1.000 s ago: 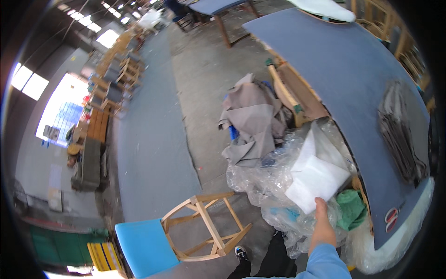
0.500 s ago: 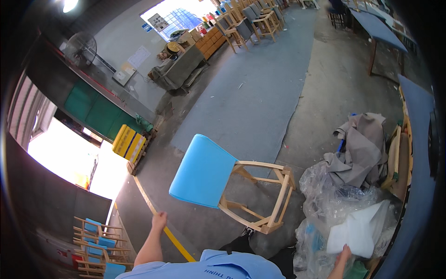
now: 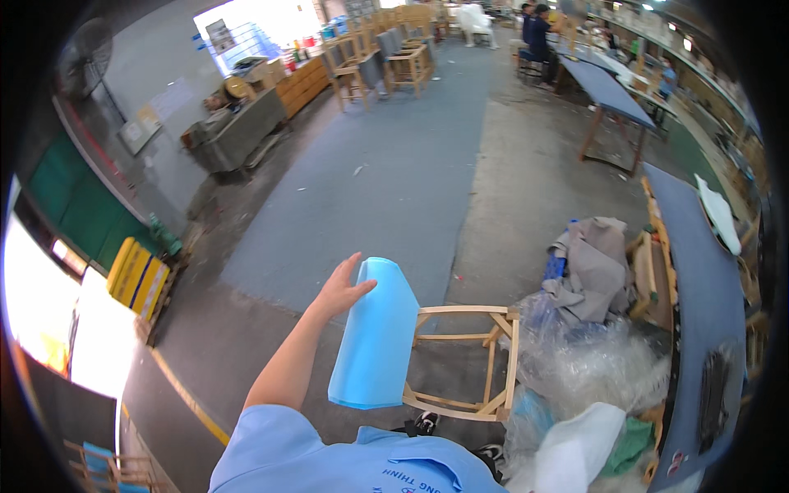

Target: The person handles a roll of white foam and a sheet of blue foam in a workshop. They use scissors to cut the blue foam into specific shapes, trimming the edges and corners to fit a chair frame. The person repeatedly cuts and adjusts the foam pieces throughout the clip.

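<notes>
A chair with a pale wooden frame (image 3: 511, 361) and a light blue covered backrest (image 3: 374, 345) is in front of me. The backrest is toward my left and the bare seat frame toward my right. At the far upper edge of the backrest is my left hand (image 3: 339, 289), fingers stretched and apart, the thumb over the blue cover. Whether the fingers touch the far side is hidden. My right hand does not show. A white foam sheet (image 3: 579, 448) lies at the lower right, on clear plastic wrap (image 3: 592, 361).
Grey cloth (image 3: 593, 267) is heaped behind the plastic. A long blue-topped table (image 3: 699, 279) runs along my right. Yellow boxes (image 3: 136, 275) stand on a pallet at left. Wooden chairs (image 3: 403, 62) stand farther off, and people (image 3: 538, 41) sit by another table (image 3: 604, 86).
My left hand has moved up and right onto the backrest. My right hand has gone from the foam sheet and out of view. The chair has turned, and the view has shifted right.
</notes>
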`<state>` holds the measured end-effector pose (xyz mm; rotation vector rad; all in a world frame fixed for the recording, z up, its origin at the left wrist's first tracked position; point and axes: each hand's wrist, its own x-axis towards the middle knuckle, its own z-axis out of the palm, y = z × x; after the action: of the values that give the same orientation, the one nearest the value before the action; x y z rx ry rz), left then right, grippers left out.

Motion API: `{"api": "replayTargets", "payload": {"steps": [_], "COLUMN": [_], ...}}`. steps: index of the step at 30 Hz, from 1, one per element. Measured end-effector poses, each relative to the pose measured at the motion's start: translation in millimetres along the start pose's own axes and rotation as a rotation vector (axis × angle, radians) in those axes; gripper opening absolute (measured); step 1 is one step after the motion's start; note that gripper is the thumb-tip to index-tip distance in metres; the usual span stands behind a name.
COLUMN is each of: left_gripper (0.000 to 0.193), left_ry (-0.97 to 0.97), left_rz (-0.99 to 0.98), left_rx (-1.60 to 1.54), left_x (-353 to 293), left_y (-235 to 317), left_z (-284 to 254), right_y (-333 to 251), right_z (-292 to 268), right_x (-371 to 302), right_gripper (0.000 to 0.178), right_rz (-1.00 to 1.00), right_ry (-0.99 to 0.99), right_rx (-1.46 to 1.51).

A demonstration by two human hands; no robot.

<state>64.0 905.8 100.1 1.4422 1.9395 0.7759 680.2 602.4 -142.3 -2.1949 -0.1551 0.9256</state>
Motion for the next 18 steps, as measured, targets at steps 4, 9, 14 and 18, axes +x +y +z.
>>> {"api": "replayTargets", "payload": {"steps": [4, 9, 14, 18], "left_gripper": [0.068, 0.052, 0.05, 0.052], "left_ry": [-0.027, -0.045, 0.017, 0.047], "left_rz": [0.06, 0.12, 0.197, 0.215], "left_rx": [0.062, -0.237, -0.165, -0.145], "left_x": [42, 48, 52, 63], "left_y": [-9, -17, -24, -33], "left_z": [10, 33, 30, 27], "right_y": [44, 138, 242, 288], "right_z": [15, -2, -6, -25], "right_x": [-77, -184, -314, -403], "right_gripper": [0.028, 0.028, 0.029, 0.03], "right_rz": [0.043, 0.221, 0.456, 0.353], "right_ry": [-0.013, 0.151, 0.333, 0.55], "right_rx": [0.057, 0.139, 0.223, 0.297]}}
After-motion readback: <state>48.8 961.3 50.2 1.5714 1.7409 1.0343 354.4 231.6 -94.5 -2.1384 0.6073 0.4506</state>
